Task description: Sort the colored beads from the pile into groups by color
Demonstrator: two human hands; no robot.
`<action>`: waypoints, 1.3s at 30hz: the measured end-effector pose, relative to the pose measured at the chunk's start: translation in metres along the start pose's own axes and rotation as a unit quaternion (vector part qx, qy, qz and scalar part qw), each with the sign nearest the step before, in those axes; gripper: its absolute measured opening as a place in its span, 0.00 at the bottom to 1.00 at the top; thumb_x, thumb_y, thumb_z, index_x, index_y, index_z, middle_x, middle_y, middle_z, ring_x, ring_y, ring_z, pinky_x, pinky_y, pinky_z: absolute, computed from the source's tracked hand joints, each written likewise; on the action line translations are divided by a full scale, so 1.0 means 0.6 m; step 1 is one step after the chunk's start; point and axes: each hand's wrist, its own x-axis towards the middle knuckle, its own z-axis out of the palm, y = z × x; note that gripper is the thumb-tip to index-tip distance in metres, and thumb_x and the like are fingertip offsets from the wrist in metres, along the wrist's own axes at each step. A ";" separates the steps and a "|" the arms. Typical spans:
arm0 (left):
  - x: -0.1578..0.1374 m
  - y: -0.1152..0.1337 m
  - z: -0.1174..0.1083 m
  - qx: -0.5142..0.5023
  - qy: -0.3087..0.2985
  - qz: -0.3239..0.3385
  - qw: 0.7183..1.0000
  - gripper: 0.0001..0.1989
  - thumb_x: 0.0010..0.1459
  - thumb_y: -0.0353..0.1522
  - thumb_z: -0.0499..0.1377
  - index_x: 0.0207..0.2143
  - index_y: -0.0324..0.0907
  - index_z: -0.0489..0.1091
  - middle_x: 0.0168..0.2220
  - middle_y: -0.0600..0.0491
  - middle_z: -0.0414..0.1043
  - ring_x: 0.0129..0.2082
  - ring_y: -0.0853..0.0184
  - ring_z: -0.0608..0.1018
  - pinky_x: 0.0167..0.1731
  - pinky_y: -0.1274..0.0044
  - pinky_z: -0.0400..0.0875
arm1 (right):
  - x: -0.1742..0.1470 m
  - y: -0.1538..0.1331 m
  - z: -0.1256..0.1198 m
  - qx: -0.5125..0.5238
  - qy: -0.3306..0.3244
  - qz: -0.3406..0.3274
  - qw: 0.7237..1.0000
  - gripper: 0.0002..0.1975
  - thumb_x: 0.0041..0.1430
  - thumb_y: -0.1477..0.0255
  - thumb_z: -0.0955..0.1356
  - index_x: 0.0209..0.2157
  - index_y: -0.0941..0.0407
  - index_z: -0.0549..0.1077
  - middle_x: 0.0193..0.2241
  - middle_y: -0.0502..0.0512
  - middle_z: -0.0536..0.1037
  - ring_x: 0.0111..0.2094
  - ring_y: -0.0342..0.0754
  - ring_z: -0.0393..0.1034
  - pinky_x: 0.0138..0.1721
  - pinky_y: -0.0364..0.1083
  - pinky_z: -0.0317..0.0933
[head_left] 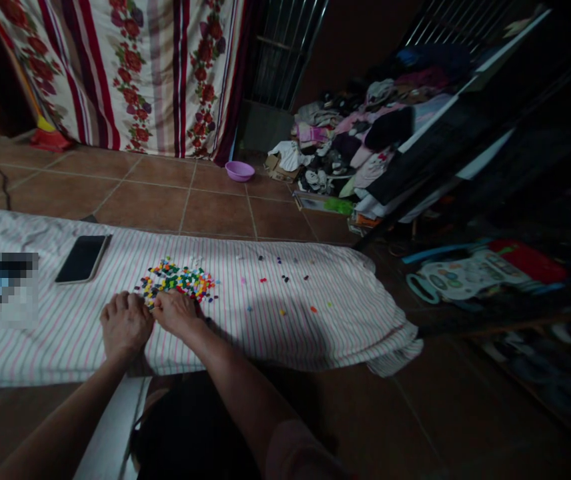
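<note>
A loose pile of small, many-coloured bead-like pieces (185,283) lies on a striped cloth (225,347). My left hand (126,325) rests at the pile's lower left, its fingers curled down and their tips hidden. Just beside it, my right hand (178,311) reaches over the near edge of the pile with bent fingers drawn together. The two hands nearly touch at thumb and forefinger; whatever is between their fingers is too small or hidden to make out. To the right, single pieces and little groups sit apart, among them red pieces (263,280) and a yellow piece (282,312).
A phone (83,259) lies on the cloth left of the pile, near a blurred-out patch (0,287). Beyond are a tiled floor (155,193), a purple basin (240,171), a flowered curtain (155,80) and heaped clothes (355,140). A plastic toy (475,273) is at right.
</note>
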 end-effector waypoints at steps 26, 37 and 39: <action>-0.001 0.005 -0.011 0.011 -0.022 -0.008 1.000 0.16 0.64 0.35 0.43 0.42 0.37 0.66 0.45 0.41 0.68 0.51 0.53 0.69 0.48 0.66 0.60 | 0.001 0.022 0.040 0.055 0.081 -0.073 0.993 0.13 0.67 0.72 0.60 0.45 0.56 0.75 0.43 0.57 0.78 0.44 0.47 0.71 0.46 0.45 0.66; -0.001 0.010 -0.018 -0.034 -0.018 -0.015 0.999 0.17 0.62 0.35 0.44 0.43 0.35 0.68 0.46 0.37 0.69 0.49 0.51 0.70 0.48 0.62 0.61 | -0.030 0.038 -0.003 0.077 0.083 -0.044 0.993 0.09 0.66 0.74 0.62 0.44 0.54 0.73 0.45 0.54 0.75 0.47 0.46 0.69 0.48 0.44 0.63; -0.001 0.010 -0.021 -0.047 -0.021 -0.015 0.999 0.18 0.61 0.34 0.45 0.44 0.35 0.69 0.46 0.36 0.69 0.50 0.49 0.70 0.47 0.61 0.62 | -0.035 0.048 -0.009 0.080 0.090 -0.039 0.992 0.09 0.65 0.76 0.63 0.43 0.54 0.73 0.45 0.54 0.75 0.47 0.45 0.69 0.49 0.44 0.63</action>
